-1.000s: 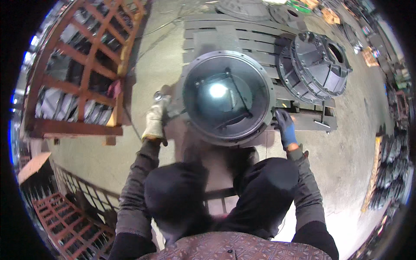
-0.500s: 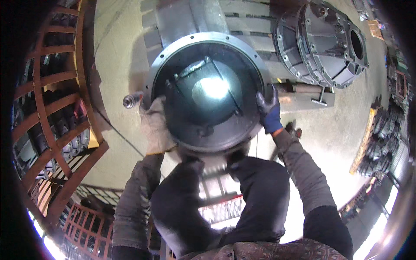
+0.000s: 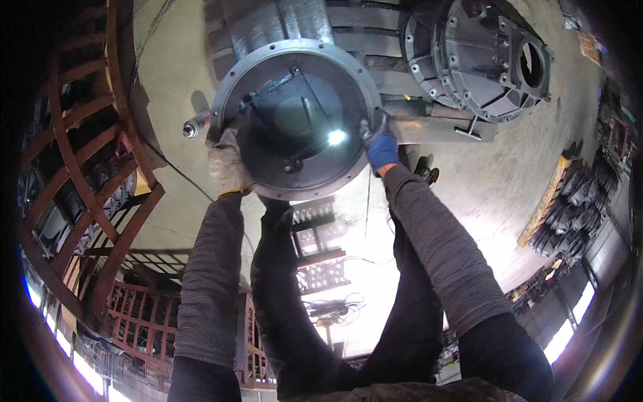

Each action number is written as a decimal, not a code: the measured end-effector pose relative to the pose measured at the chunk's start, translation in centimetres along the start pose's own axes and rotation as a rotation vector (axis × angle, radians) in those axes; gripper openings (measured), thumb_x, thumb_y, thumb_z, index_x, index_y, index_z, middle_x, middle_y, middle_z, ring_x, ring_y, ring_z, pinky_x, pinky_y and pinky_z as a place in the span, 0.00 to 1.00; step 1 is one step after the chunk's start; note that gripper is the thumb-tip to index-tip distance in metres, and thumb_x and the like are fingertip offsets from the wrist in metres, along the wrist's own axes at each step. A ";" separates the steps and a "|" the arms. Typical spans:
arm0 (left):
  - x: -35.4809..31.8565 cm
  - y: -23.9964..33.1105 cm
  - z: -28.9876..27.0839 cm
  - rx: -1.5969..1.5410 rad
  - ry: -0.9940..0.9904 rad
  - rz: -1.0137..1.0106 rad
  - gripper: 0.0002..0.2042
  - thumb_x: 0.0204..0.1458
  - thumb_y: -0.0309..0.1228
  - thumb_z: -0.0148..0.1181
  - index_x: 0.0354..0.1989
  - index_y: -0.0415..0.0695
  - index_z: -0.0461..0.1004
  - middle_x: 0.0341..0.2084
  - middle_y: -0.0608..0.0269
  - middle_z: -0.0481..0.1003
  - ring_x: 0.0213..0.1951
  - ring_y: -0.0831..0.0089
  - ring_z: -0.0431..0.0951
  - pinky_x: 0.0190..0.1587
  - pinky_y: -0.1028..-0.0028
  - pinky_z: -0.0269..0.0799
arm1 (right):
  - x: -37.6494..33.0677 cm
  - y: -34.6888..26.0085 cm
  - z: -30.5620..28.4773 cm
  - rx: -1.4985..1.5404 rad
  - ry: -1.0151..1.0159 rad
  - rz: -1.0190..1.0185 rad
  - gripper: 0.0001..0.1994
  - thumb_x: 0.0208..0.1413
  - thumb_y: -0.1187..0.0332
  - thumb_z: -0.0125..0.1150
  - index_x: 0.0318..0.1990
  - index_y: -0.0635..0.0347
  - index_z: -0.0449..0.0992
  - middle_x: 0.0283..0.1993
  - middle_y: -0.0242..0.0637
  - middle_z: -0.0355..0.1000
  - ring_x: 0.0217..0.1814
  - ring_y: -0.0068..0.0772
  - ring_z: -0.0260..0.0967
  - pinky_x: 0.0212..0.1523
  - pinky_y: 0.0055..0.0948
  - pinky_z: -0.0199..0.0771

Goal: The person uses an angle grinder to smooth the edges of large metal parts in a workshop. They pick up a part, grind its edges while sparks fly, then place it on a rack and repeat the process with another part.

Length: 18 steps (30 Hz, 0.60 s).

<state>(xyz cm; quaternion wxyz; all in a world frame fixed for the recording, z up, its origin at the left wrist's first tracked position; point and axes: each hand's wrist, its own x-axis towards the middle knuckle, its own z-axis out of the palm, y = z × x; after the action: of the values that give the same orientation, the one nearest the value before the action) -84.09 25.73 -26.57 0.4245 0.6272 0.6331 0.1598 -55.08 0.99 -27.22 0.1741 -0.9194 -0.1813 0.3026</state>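
A round dark metal bell housing (image 3: pixel 278 157) with a bolt-holed flange faces me between my hands. My left hand (image 3: pixel 228 164), in a beige glove, grips its left edge. On the opposite edge, my right hand (image 3: pixel 380 145), in a blue and dark glove, is closed with the thumb up by the rim. Inside the housing lie thin dark bars, and a bright spot of light shines on its lower right. The fingertips behind the flange are hidden.
Another large housing (image 3: pixel 489 63) stands at the upper right, a T-handled tool (image 3: pixel 469 130) beside it. A small metallic cylinder (image 3: pixel 194 126) is left of my left hand. Brown metal racks (image 3: pixel 84 167) line the left; a pallet of dark parts (image 3: pixel 569 208) sits far right.
The housing, with both hands on it, has shifted away from me and slightly left in the picture. My arms are straighter, and more floor shows between my legs.
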 end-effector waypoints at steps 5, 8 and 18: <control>0.0 0.8 -1.3 0.260 -0.175 0.101 0.26 0.66 0.47 0.64 0.61 0.36 0.77 0.52 0.51 0.85 0.52 0.52 0.85 0.57 0.61 0.77 | -0.4 1.6 -1.7 0.191 -0.139 -0.139 0.29 0.63 0.60 0.68 0.68 0.58 0.68 0.50 0.62 0.80 0.53 0.68 0.79 0.52 0.54 0.80; -1.1 4.6 -1.5 0.025 -0.353 -0.164 0.25 0.66 0.45 0.64 0.61 0.36 0.78 0.53 0.50 0.84 0.51 0.53 0.84 0.56 0.63 0.76 | -1.0 4.0 -4.2 0.345 -0.007 -0.376 0.25 0.63 0.61 0.69 0.65 0.58 0.72 0.57 0.57 0.78 0.54 0.61 0.80 0.52 0.50 0.80; -10.8 11.3 11.1 0.649 -0.889 0.343 0.21 0.65 0.23 0.54 0.65 0.48 0.79 0.57 0.60 0.84 0.60 0.63 0.82 0.62 0.69 0.76 | -3.8 15.9 -21.9 0.331 0.003 0.153 0.34 0.59 0.54 0.71 0.73 0.50 0.71 0.56 0.55 0.83 0.59 0.61 0.80 0.57 0.49 0.81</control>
<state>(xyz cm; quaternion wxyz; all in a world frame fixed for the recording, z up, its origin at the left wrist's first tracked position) -70.05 13.90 -21.15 0.4036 0.8260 0.2998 -0.2549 -40.76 -19.18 -15.61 0.2996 -0.8898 -0.0581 0.3393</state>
